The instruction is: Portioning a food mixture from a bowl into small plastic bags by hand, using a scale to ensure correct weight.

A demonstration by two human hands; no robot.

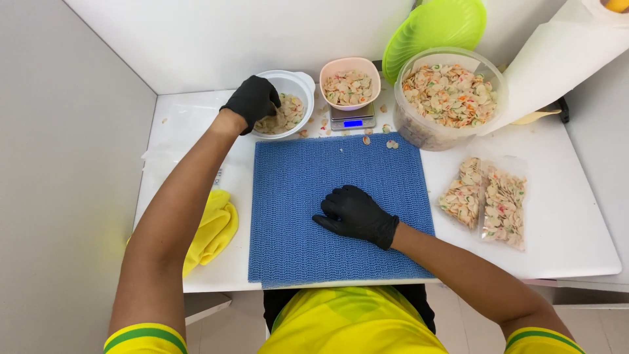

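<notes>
A: Left hand (254, 99)?
B: Grip curled into white bowl (298, 84) of pale, speckled chips (287, 118), worktop's back edge; can't tell if pinching.
A: Right hand (357, 215)?
B: Flat, fingers apart, on blue mat (295, 216).

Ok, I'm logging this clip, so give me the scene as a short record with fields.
left hand: black-gloved left hand reaching into white bowl of chips
right hand: black-gloved right hand resting flat on blue mat
scale: small scale bearing pink bowl of chips
right side: large clear tub, two filled bags
left side: yellow cloth
</notes>
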